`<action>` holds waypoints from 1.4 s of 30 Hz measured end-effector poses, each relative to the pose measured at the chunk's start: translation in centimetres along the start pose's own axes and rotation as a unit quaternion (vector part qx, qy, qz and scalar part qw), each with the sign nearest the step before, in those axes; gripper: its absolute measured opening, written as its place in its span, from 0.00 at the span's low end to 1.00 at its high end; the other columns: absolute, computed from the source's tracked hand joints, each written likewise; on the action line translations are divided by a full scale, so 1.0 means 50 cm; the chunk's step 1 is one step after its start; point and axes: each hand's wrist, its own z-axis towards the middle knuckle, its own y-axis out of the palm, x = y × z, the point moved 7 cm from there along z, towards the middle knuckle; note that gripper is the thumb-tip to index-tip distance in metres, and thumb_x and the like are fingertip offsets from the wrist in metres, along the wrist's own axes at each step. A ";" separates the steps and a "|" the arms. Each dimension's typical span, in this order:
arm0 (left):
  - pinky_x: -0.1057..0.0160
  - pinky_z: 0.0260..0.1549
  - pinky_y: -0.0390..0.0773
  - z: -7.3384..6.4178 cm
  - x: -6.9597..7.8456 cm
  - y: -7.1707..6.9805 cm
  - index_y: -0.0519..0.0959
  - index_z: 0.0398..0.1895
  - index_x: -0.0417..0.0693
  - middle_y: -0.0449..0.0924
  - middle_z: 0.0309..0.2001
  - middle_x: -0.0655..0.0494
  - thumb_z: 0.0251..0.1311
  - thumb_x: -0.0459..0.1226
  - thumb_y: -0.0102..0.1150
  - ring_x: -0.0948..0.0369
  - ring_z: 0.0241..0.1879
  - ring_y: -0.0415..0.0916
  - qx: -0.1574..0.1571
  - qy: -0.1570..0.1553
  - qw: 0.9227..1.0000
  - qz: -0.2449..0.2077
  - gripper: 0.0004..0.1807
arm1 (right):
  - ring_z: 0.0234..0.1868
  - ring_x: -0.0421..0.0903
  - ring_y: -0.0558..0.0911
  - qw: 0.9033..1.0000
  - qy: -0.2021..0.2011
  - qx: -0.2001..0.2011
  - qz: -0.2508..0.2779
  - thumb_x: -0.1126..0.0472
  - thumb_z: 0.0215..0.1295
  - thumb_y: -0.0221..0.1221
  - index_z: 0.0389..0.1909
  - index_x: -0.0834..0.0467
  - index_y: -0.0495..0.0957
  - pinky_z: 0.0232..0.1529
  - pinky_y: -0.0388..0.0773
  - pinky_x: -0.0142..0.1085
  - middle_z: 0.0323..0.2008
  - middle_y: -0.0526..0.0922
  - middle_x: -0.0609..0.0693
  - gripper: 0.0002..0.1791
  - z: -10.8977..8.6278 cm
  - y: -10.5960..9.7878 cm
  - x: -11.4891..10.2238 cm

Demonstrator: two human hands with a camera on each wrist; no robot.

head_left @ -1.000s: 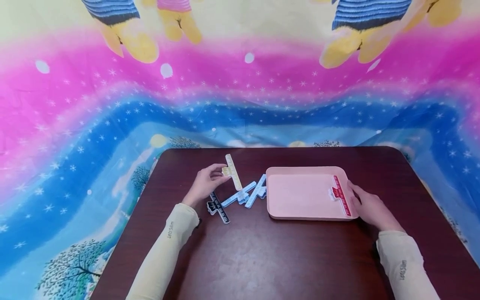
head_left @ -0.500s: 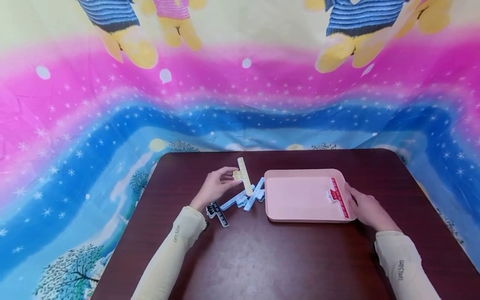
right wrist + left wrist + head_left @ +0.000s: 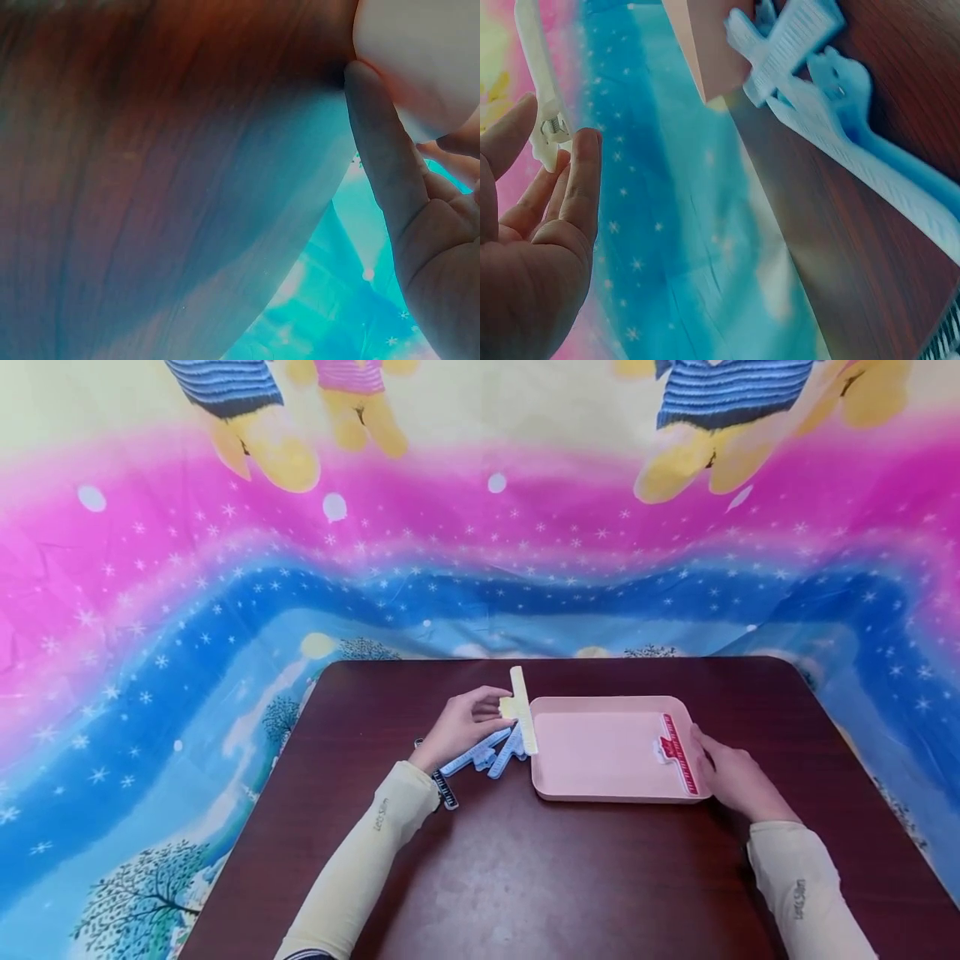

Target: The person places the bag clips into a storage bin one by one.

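Between thumb and fingertips, my left hand [image 3: 465,725] pinches a yellow page clip [image 3: 523,714] with a long ruler-like bar. It is held up beside the left rim of a pink tray [image 3: 592,760], overlapping that rim in the head view. The left wrist view shows the clip [image 3: 536,52] from its edge, its spring visible near the fingers. My right hand [image 3: 738,781] touches the tray's right side with extended fingers. A red clip [image 3: 680,756] printed with piano keys lies inside the tray at the right. Two light blue clips [image 3: 870,165] lie crossed beneath the left hand.
A black clip [image 3: 446,790] with piano-key print lies on the dark wooden table [image 3: 510,877], partly hidden by the left wrist. A colourful cartoon cloth [image 3: 480,585] hangs behind the table's far edge.
My left hand has carried the yellow clip rightward, from above the table's left part, past the blue clips, to the tray's left rim. The right hand stays at the tray's side.
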 end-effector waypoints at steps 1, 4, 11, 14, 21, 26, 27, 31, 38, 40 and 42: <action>0.60 0.56 0.83 0.003 0.003 0.005 0.79 0.64 0.56 0.84 0.57 0.51 0.65 0.40 0.71 0.56 0.56 0.84 -0.003 0.001 1.000 0.002 0.24 | 0.64 0.77 0.71 1.000 -0.002 0.002 -0.001 0.58 0.80 0.49 0.79 0.68 0.51 0.64 0.68 0.70 0.69 0.63 0.80 0.35 0.001 -0.001 -0.001; 0.61 0.56 0.83 0.014 0.013 0.020 0.79 0.64 0.52 0.84 0.58 0.51 0.66 0.39 0.70 0.55 0.57 0.84 -0.014 0.008 1.000 0.001 0.24 | 0.64 0.77 0.71 1.000 -0.002 0.006 -0.004 0.58 0.80 0.50 0.79 0.69 0.52 0.64 0.68 0.70 0.69 0.63 0.80 0.34 0.003 -0.002 -0.005; 0.59 0.55 0.84 0.041 0.030 0.061 0.80 0.63 0.49 0.86 0.54 0.49 0.64 0.38 0.72 0.53 0.55 0.85 -0.036 0.026 0.999 -0.010 0.24 | 0.65 0.78 0.70 1.000 0.006 -0.004 -0.005 0.57 0.81 0.48 0.79 0.68 0.50 0.64 0.67 0.70 0.69 0.63 0.81 0.35 0.004 0.000 -0.005; 0.58 0.55 0.84 0.053 0.038 0.077 0.81 0.61 0.50 0.86 0.52 0.49 0.63 0.39 0.72 0.52 0.54 0.85 -0.041 0.035 0.999 0.000 0.23 | 0.65 0.78 0.70 1.000 0.004 -0.004 -0.006 0.57 0.81 0.48 0.79 0.68 0.50 0.64 0.67 0.70 0.69 0.62 0.81 0.34 0.004 0.001 -0.006; 0.68 0.50 0.83 0.090 0.063 0.112 0.83 0.58 0.53 0.87 0.47 0.56 0.61 0.42 0.74 0.61 0.48 0.86 -0.053 0.044 0.997 0.021 0.21 | 0.64 0.78 0.70 1.000 0.007 -0.004 -0.001 0.57 0.80 0.49 0.80 0.67 0.49 0.64 0.68 0.70 0.69 0.62 0.81 0.35 0.001 -0.003 0.001; 0.71 0.48 0.83 0.114 0.081 0.141 0.84 0.56 0.50 0.87 0.44 0.56 0.59 0.41 0.76 0.67 0.43 0.85 -0.068 0.054 0.996 0.018 0.22 | 0.65 0.79 0.69 1.000 0.011 -0.011 -0.003 0.56 0.81 0.49 0.80 0.66 0.47 0.64 0.66 0.71 0.69 0.61 0.82 0.36 -0.002 -0.002 0.009; 0.71 0.47 0.83 0.118 0.082 0.146 0.84 0.56 0.50 0.87 0.44 0.56 0.58 0.40 0.77 0.67 0.42 0.85 -0.069 0.055 0.996 0.017 0.22 | 0.65 0.79 0.68 1.000 0.011 -0.013 -0.003 0.56 0.81 0.49 0.80 0.66 0.47 0.64 0.66 0.71 0.69 0.61 0.82 0.37 -0.002 -0.001 0.010; 0.72 0.46 0.83 0.126 0.086 0.158 0.85 0.54 0.49 0.87 0.42 0.56 0.56 0.39 0.78 0.68 0.40 0.85 -0.074 0.055 0.996 0.016 0.22 | 0.65 0.79 0.68 1.000 0.008 -0.012 0.000 0.56 0.81 0.49 0.80 0.66 0.47 0.64 0.66 0.71 0.69 0.61 0.81 0.36 -0.001 0.001 0.007; 0.74 0.44 0.83 0.143 0.097 0.177 0.86 0.52 0.48 0.89 0.41 0.56 0.54 0.39 0.80 0.71 0.39 0.85 -0.082 0.053 0.995 0.018 0.21 | 0.65 0.78 0.70 1.000 -0.005 0.004 0.000 0.57 0.80 0.48 0.79 0.67 0.51 0.65 0.66 0.71 0.69 0.63 0.81 0.34 0.001 -0.001 -0.001; 0.74 0.43 0.83 0.148 0.099 0.185 0.87 0.51 0.47 0.89 0.41 0.55 0.53 0.38 0.80 0.71 0.39 0.85 -0.084 0.048 0.995 0.010 0.22 | 0.65 0.78 0.70 1.000 -0.005 0.004 0.000 0.57 0.80 0.48 0.79 0.68 0.51 0.64 0.66 0.71 0.69 0.63 0.81 0.34 0.000 -0.001 -0.002; 0.74 0.43 0.83 0.154 0.101 0.194 0.87 0.51 0.47 0.90 0.41 0.55 0.52 0.37 0.81 0.72 0.38 0.84 -0.087 0.045 0.995 0.008 0.22 | 0.65 0.78 0.70 1.000 -0.005 0.003 0.001 0.58 0.80 0.48 0.79 0.68 0.51 0.64 0.66 0.71 0.68 0.63 0.81 0.34 0.000 0.000 -0.002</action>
